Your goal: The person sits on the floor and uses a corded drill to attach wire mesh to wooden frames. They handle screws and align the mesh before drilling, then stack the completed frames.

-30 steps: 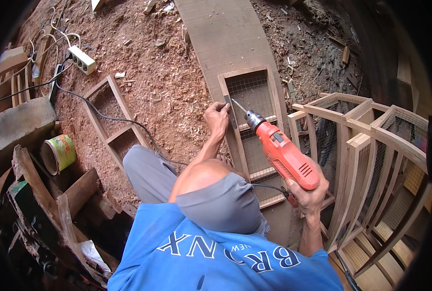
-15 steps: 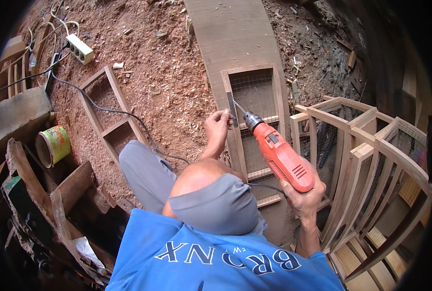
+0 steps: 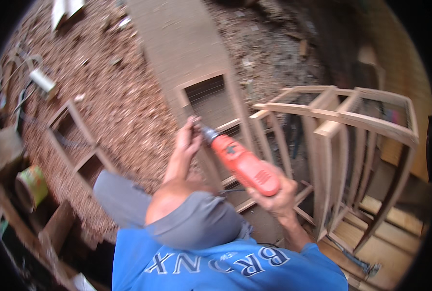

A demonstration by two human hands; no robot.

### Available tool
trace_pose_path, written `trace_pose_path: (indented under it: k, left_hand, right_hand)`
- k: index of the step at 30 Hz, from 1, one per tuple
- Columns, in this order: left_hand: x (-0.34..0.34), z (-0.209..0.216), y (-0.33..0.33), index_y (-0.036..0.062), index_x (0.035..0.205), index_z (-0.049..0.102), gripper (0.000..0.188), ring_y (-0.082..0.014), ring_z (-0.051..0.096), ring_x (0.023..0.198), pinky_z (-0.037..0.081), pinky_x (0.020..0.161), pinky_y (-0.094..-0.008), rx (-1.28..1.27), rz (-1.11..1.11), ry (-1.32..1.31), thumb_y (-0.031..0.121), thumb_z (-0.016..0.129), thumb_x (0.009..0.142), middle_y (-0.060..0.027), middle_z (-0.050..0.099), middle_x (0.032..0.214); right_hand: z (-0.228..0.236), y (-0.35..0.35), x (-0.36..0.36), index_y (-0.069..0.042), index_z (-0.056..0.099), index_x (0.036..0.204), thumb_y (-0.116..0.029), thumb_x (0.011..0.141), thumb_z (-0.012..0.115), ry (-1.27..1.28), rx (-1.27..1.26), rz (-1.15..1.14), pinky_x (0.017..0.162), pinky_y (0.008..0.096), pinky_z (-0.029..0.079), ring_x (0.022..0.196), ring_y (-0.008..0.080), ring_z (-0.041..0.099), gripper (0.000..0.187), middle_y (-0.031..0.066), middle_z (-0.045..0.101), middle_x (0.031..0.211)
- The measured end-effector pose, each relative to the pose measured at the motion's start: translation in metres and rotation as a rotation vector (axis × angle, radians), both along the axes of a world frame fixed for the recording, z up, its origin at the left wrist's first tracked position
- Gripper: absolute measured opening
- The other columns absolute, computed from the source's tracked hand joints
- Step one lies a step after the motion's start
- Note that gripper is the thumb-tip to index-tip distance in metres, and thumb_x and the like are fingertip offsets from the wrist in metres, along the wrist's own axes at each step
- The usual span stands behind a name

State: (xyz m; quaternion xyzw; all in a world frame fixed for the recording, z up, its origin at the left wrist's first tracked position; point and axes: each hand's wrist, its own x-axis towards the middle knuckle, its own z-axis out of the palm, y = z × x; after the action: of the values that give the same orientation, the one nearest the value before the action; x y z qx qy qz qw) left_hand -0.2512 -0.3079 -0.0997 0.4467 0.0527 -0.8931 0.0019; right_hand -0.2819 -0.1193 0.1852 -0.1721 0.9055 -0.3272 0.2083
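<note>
Drill is being gripped by the right hand; I'm worrying it could slip, poking the left hand, whose hold I cannot tell.

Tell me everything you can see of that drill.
The drill has a red-orange, plastic-looking body with darker slots near its rear, a dark patch on top and a grey, metal-looking chuck. It slants over the wooden frame, chuck toward the picture's upper left. The right hand grips its rear end; the left hand is at the chuck end, contact unclear. Blur hides its tip and whether it spins.
</note>
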Motion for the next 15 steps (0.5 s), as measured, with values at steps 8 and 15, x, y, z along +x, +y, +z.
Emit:
trace_pose_path:
  k: [8,15]
  left_hand:
    - [-0.017,-0.003,0.012,0.0054,0.130,0.049,0.036,-0.0321,0.050,0.116,0.040,0.105,-0.0512,0.068,-0.005,0.062,0.023,0.053,0.099,-0.0162,0.047,0.128]
    - [-0.021,-0.003,0.020,0.0077,0.103,0.065,0.017,-0.0163,0.059,0.084,0.051,0.088,-0.0400,0.202,0.311,-0.027,0.022,0.060,0.095,-0.0033,0.066,0.093]
  right_hand:
    - [0.004,-0.012,-0.002,0.001,0.062,0.120,-0.036,0.069,0.083,0.063,0.013,0.045,0.084,0.0380,0.056,0.094,0.0295,0.070,0.067,0.0209,0.069,0.105]
    - [0.003,-0.035,-0.010,0.003,0.059,0.121,-0.016,0.066,0.082,0.020,0.084,0.077,0.082,0.0348,0.056,0.093,0.0253,0.071,0.062,0.0188,0.071,0.101]
